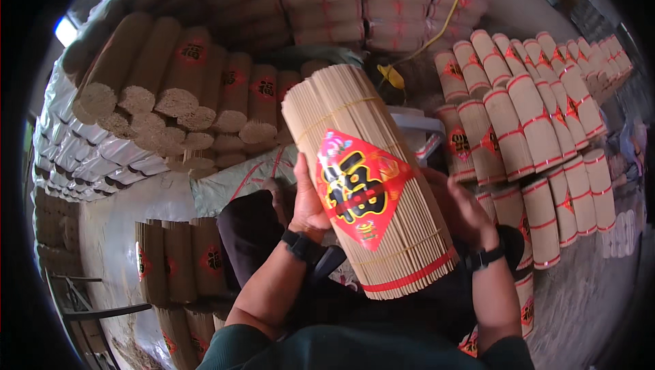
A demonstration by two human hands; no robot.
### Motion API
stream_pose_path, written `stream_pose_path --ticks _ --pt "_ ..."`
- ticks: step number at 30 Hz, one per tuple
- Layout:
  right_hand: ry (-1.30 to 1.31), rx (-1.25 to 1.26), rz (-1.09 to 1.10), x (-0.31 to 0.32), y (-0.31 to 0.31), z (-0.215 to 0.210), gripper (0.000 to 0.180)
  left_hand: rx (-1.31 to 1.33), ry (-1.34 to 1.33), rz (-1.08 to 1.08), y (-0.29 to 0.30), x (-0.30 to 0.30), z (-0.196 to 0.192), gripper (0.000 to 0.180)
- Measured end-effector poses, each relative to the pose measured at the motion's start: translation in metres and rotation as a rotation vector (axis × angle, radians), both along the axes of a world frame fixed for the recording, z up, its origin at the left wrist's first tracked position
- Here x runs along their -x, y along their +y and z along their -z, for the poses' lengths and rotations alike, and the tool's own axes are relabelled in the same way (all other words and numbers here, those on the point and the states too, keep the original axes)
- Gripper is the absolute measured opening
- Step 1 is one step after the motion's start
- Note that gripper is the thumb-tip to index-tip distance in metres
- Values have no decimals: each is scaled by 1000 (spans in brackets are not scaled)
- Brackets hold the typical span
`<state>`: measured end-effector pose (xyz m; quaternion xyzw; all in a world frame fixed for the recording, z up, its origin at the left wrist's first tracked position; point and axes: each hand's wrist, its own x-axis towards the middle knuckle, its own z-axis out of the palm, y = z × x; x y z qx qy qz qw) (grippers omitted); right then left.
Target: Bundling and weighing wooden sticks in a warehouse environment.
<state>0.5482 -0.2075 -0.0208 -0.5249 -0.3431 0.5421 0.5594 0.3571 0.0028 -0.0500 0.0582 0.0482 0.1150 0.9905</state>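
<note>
Tilted in front of me is a thick bundle of incense sticks (402, 186), tan and cylindrical. Thin yellow bands go round it, and a red strip circles its near end. A red diamond label (368, 189) with a large black character outlined in yellow lies on its upper side. My left hand (308, 199) grips the bundle's left side, thumb up along the edge and fingers partly underneath. On the opposite side my right hand (467, 209) is closed against the bundle, slightly blurred, its fingers partly hidden behind it. Dark bands sit on both wrists.
Stacked unwrapped bundles (198, 90) lie at the far left. Finished bundles with red strips (518, 124) stand in rows at the right. More bundles (179, 261) stand at lower left beside a black metal frame (102, 312). A yellow cord (450, 18) hangs before wrapped stacks (324, 1).
</note>
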Motion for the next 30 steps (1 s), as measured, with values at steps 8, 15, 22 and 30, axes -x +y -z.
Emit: stream_pose_path --ticks 8,15,22,30 --pt "115 92 146 15 19 30 103 -386 313 141 -15 -35 32 82" --pt "144 111 322 30 13 75 108 -656 299 222 -12 -40 60 80" --pt "207 84 350 22 14 106 94 -708 503 182 -25 -60 86 70" --pt "244 124 475 2 30 134 78 -666 582 183 -5 -87 140 55"
